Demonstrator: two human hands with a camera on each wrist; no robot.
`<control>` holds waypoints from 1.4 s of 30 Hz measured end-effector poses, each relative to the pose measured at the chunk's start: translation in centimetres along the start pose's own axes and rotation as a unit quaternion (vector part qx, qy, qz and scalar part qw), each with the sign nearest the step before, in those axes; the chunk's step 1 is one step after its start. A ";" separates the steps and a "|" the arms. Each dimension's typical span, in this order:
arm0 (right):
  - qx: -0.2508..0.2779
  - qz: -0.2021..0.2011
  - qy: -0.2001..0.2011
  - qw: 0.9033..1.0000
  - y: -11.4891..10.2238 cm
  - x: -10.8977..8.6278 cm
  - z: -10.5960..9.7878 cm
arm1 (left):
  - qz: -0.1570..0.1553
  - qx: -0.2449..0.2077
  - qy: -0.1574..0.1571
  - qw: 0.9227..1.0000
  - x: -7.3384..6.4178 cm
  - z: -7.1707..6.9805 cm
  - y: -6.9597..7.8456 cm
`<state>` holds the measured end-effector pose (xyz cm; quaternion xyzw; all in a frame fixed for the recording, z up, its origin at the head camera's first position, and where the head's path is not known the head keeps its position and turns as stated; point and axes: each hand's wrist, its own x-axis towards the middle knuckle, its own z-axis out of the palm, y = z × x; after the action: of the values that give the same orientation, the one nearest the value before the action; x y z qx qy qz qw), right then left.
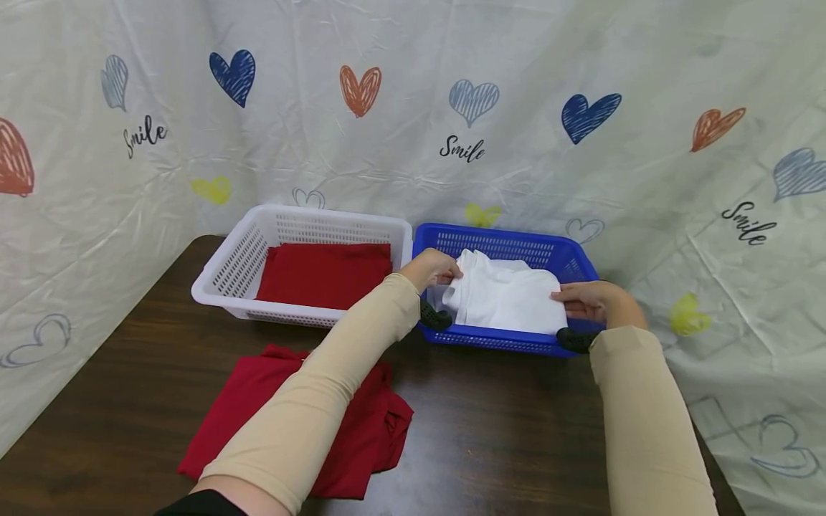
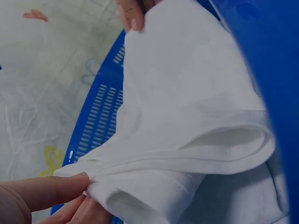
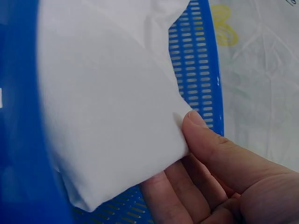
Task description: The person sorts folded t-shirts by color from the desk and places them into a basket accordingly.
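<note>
A folded white garment (image 1: 510,292), perhaps a shirt, lies in the blue basket (image 1: 516,340) over another white cloth (image 2: 233,198). My left hand (image 1: 434,269) pinches its left edge between thumb and fingers; in the left wrist view the thumb presses on the fabric layers. At the opposite end my right hand (image 1: 596,297) grips a corner, thumb on top and fingers beneath, as the right wrist view (image 3: 210,172) shows. Part of the cloth below is hidden by the top garment.
Left of the blue basket stands a white basket (image 1: 222,287) holding folded red cloth (image 1: 325,276). A red garment (image 1: 361,437) lies on the dark wooden table (image 1: 490,430), partly under my left forearm. Behind hangs a curtain (image 1: 413,93) printed with hearts.
</note>
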<state>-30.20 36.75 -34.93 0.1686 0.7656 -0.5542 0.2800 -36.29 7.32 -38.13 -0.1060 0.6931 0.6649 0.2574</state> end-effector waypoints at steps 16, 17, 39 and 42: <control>0.006 -0.053 -0.045 0.998 0.1 -1.2 -0.8 | -0.020 0.016 0.016 1.000 -1.7 -1.3 1.0; 0.008 -0.056 -0.045 0.997 0.1 -1.3 -0.8 | -0.023 0.012 0.018 1.000 -1.4 -1.3 1.0; 0.006 -0.143 -0.063 0.988 1.8 -4.6 2.2 | 0.000 -0.092 -0.059 0.994 -4.5 -3.7 0.4; 0.034 -0.168 -0.079 0.982 2.0 -5.3 2.6 | 0.011 -0.090 -0.065 0.994 -5.0 -4.1 0.4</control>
<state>-24.28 35.21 -33.83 0.0028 0.7391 -0.6305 0.2371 -33.18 2.36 -35.38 -0.0773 0.6135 0.7327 0.2843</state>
